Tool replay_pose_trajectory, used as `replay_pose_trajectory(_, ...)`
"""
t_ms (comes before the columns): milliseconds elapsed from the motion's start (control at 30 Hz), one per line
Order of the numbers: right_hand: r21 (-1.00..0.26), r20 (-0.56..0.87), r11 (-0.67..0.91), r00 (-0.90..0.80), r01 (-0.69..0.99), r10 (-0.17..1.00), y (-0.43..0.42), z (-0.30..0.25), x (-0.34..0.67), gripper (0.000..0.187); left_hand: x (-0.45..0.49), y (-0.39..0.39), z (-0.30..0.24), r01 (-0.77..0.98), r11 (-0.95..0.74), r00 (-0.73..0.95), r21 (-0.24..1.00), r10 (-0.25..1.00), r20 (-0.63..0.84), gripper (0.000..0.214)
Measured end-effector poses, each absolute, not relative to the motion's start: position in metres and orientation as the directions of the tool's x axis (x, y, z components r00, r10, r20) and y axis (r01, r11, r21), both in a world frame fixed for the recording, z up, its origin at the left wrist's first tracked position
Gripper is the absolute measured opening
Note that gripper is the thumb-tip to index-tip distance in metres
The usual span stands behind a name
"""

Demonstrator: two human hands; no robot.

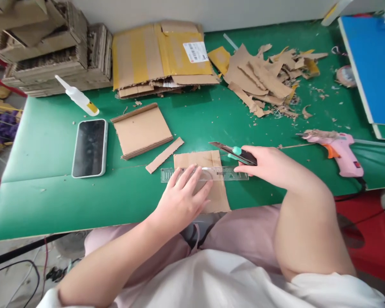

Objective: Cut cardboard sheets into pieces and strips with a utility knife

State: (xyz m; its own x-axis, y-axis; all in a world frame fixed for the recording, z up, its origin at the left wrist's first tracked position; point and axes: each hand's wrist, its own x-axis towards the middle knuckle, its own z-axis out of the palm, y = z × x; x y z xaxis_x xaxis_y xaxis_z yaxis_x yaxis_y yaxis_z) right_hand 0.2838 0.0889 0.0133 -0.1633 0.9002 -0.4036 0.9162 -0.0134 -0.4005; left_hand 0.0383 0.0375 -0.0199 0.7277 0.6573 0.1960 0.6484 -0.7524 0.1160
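Note:
A clear plastic ruler (234,174) lies across a piece of cardboard (215,199) at the table's near edge. My left hand (188,191) rests on both with its fingers spread, pressing flat. In my right hand (265,164) is a black and green utility knife (244,155), its blade out and pointing left, above the ruler's right end. My right fingers are wrapped round its handle. Just left of the ruler lie a narrow cardboard strip (164,155) and a shallow cardboard tray with raised edges (143,130).
A phone (90,147) and a glue bottle (80,99) lie at left. Behind are stacked cardboard (51,64), a taped flattened box (141,53) and a scrap heap (259,77). A pink glue gun (342,152) lies at right, below a blue board (372,68).

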Motion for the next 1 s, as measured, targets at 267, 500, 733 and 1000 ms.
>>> replay_pose_trajectory(267,-0.388,-0.471,0.017,-0.214,0.922,0.856,0.088,0.015,0.282,0.021,0.037,0.044,-0.022,0.663,-0.738,0.712,0.125,0.673,0.199,0.036)
replay_pose_trajectory(500,-0.399,-0.454,0.016,-0.212,0.917,0.865,0.088,0.015,0.281,0.02,0.036,0.048,-0.024,0.67,-0.718,0.692,0.186,0.696,0.191,0.039)
replay_pose_trajectory(733,-0.399,-0.379,-0.052,-0.113,0.915,0.918,0.089,0.011,0.286,0.023,0.039,0.049,-0.024,0.671,-0.725,0.642,0.153,0.672,0.37,0.026)
replay_pose_trajectory(1000,-0.362,-0.327,-0.126,0.0,0.924,0.945,0.091,0.006,0.282,0.023,0.044,0.038,-0.023,0.704,-0.708,0.672,0.064,0.692,0.263,0.04)
